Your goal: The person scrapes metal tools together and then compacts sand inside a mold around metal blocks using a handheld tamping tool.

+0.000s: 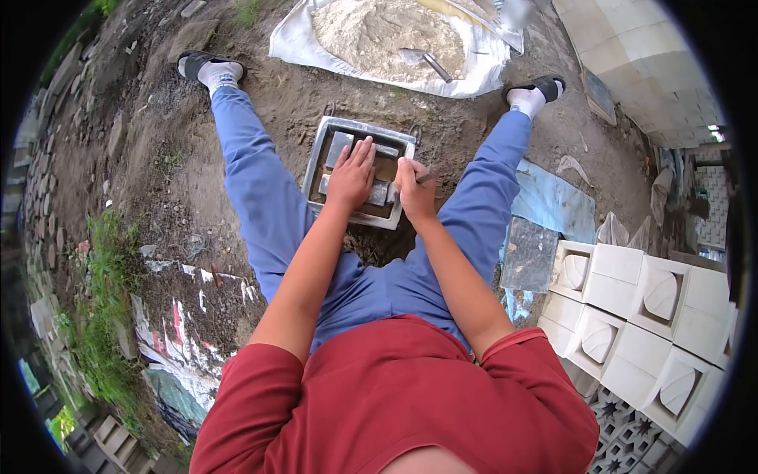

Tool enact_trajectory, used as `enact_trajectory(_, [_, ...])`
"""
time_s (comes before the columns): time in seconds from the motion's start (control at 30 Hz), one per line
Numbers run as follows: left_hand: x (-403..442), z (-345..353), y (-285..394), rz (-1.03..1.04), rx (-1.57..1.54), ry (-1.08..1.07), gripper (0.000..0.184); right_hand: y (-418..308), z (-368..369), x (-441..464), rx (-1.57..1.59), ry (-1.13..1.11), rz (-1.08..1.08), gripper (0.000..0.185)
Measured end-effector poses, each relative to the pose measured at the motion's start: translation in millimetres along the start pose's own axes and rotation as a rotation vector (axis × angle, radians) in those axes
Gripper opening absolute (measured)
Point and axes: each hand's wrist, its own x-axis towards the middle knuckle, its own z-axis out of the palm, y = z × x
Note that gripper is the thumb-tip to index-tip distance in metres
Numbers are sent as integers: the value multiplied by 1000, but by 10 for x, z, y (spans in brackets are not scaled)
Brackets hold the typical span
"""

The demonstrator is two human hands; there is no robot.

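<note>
Between my legs a square metal mould (315, 158) rests on the soil, with several grey metal blocks (338, 148) set inside its frame. My left hand (353, 175) lies flat over the mould, fingers stretched across the blocks and brown surface. At the mould's right rim, my right hand (414, 188) is closed in a fist. A short dark object (427, 178) sticks out of the fist on its right side; its kind is unclear. Part of the mould's inside is hidden beneath my hands.
Ahead, a white sack sheet (296, 39) carries a heap of pale powder (379, 35) with a trowel (426, 62) on it. Pale moulded blocks (624, 272) are stacked at right, near a dark flat slab (529, 254) and blue sheeting (557, 201). Grass (106, 268) grows at left.
</note>
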Motion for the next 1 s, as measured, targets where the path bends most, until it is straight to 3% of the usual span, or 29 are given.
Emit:
enact_trajectory(0.27, [-13,7,-2,-1,-30,5,57,-186,-31,47,157,21,-32,47])
enact_trajectory(0.37, [-1,53,-19,-1,-15,4,57,94,-44,16,-78,-26,-50,48])
enact_trajectory(0.43, [28,23,-18,6,-4,3,56,22,-79,112,-48,-95,-58,49])
enact_trajectory(0.7, [2,12,-5,-11,-9,-18,56,75,-77,167,83,30,-33,50])
enact_trajectory(0.77, [26,17,-16,-12,-19,-11,57,102,-125,258,44,-125,8,50])
enact_trajectory(0.9, [4,-3,6,-17,-8,-20,58,-254,-34,344,161,9,-14,49])
enact_trajectory(1.0, [-7,-21,15,-12,1,-14,58,-3,-18,291,92,-11,-16,48])
